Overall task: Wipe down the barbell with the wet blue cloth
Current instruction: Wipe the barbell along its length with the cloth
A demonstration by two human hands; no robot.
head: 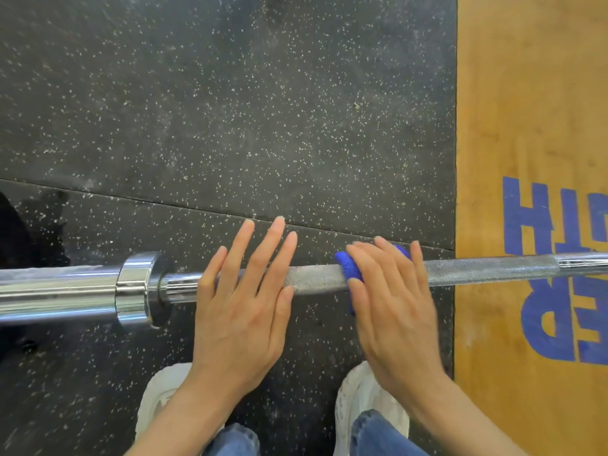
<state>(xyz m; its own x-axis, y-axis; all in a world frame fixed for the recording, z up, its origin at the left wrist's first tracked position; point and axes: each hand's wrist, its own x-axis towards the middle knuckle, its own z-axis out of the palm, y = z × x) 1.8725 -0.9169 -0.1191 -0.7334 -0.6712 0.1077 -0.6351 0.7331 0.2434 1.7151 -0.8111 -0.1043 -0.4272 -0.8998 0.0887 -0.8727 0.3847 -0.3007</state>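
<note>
A chrome barbell (316,280) runs left to right across the lower middle of the head view, with a thick sleeve and collar (138,287) at the left and a knurled shaft in the middle. My left hand (245,301) lies flat over the shaft just right of the collar, fingers straight and spread. My right hand (391,297) presses a bunched blue cloth (349,271) onto the knurled shaft with nearly straight fingers; most of the cloth is hidden under the hand.
The floor is black speckled rubber matting (230,110) with a seam running across it. A wooden platform (533,126) with blue lettering lies at the right, under the bar's far part. White shoes (368,399) and jeans stand just below the bar.
</note>
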